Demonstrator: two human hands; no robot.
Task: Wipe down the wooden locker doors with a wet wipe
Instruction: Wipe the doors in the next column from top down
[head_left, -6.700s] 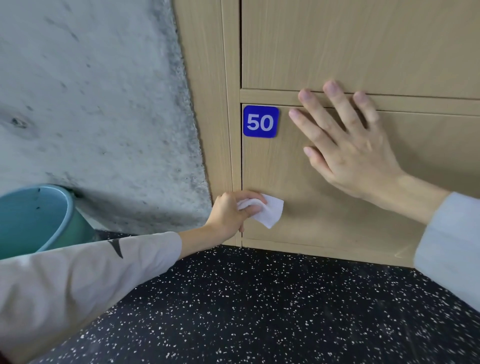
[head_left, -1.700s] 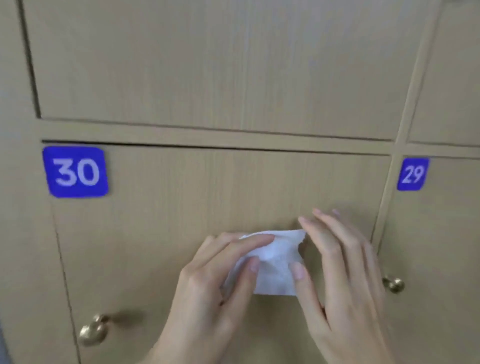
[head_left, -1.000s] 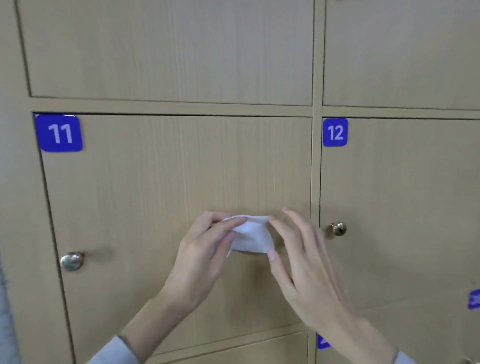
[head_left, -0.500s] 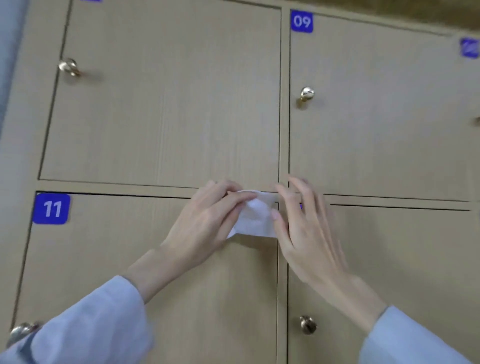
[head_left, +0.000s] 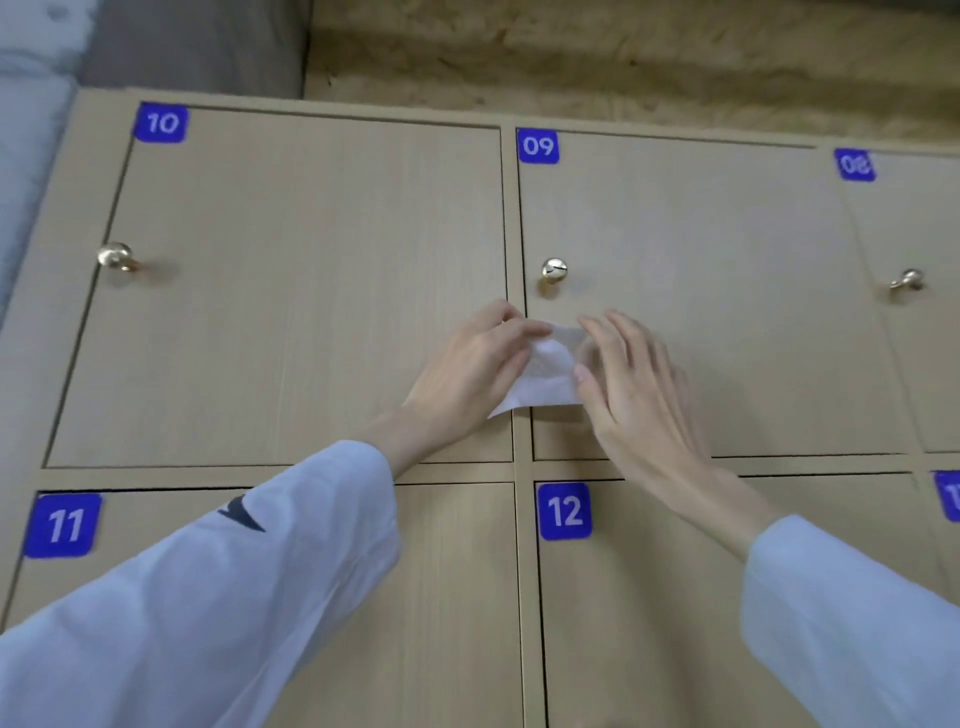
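A white wet wipe (head_left: 545, 376) is held between both hands in front of the top row of light wooden locker doors. My left hand (head_left: 467, 371) pinches its left side with thumb and fingers. My right hand (head_left: 631, 387) pinches its right edge. The wipe hangs over the gap between door 10 (head_left: 301, 291) and door 09 (head_left: 691, 322), just below door 09's brass knob (head_left: 554, 270). Doors 11 (head_left: 457, 597) and 12 (head_left: 649, 597) lie beneath my arms.
Brass knobs stick out on door 10 (head_left: 115, 257) and on the door at far right (head_left: 908, 280). Blue number plates mark each door. Above the lockers runs a rough beige wall (head_left: 623, 57); a grey wall (head_left: 31, 156) borders the left side.
The view has climbed from the floor-level door 50 up to the top row. Both hands have risen with the wipe from door 11's level to between doors 10 and 09.
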